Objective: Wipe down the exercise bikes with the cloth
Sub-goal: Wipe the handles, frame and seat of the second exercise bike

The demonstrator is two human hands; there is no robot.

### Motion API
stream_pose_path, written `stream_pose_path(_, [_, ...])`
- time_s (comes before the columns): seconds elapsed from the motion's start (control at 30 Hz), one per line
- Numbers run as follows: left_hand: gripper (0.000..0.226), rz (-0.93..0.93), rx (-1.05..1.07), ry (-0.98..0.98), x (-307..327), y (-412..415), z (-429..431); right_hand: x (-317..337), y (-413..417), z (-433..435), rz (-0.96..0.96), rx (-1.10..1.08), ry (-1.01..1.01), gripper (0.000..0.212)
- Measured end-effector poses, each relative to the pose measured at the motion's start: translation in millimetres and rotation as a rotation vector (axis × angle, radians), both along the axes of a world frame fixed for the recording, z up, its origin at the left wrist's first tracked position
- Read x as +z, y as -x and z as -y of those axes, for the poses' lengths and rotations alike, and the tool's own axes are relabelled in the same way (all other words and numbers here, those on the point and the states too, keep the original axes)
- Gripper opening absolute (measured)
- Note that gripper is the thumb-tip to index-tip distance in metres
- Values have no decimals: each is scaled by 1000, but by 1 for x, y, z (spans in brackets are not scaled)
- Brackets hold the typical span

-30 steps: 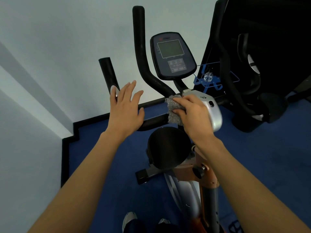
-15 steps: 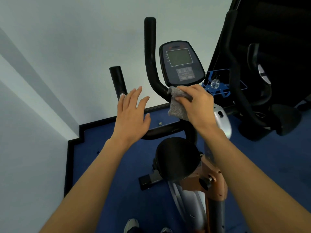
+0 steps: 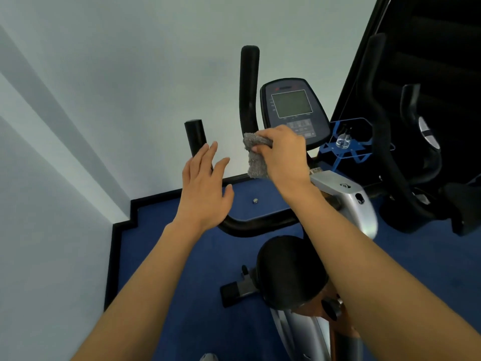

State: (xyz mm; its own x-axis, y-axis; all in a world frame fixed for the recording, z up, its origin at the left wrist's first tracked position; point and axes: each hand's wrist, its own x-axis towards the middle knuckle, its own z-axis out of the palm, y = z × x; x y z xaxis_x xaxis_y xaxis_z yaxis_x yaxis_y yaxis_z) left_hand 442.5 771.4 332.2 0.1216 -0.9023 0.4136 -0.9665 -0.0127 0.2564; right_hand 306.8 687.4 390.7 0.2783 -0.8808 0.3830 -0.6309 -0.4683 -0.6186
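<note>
An exercise bike stands below me with a black console (image 3: 292,110), black handlebars (image 3: 249,84), a silver housing (image 3: 346,196) and a black seat (image 3: 289,272). My right hand (image 3: 282,152) grips a grey cloth (image 3: 256,158) just below the console, by the base of the upright handlebar. My left hand (image 3: 205,188) hovers open, fingers spread, in front of the short left handlebar grip (image 3: 195,136), apparently without holding it.
A second black machine (image 3: 416,126) stands close on the right, with a blue rack (image 3: 346,142) holding a clear bottle. White walls close in ahead and on the left. Blue carpet (image 3: 182,256) covers the floor.
My right hand has lifted the cloth from the silver housing up to the console's lower edge. My left hand stayed open near the left grip. The view shifted down.
</note>
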Motion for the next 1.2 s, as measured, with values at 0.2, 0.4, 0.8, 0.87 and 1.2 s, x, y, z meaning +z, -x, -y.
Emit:
stream_pose_path(0.2, [57, 22, -15, 28, 9, -5, 4, 4, 9, 0, 55, 12, -2, 25])
stream_pose_path(0.4, [51, 57, 5, 119, 28, -20, 20, 20, 13, 3, 101, -20, 9, 29])
stream_pose_path(0.8, [50, 33, 19, 145, 46, -37, 47, 27, -18, 19, 165, -3, 13, 30])
stream_pose_path(0.87, [48, 35, -7, 150, 42, -38, 51, 22, -24, 23, 135, 0, 3, 29])
stream_pose_path(1.2, [44, 5, -31, 229, 33, -39, 57, 7, -34, 34, 169, -28, 36, 21])
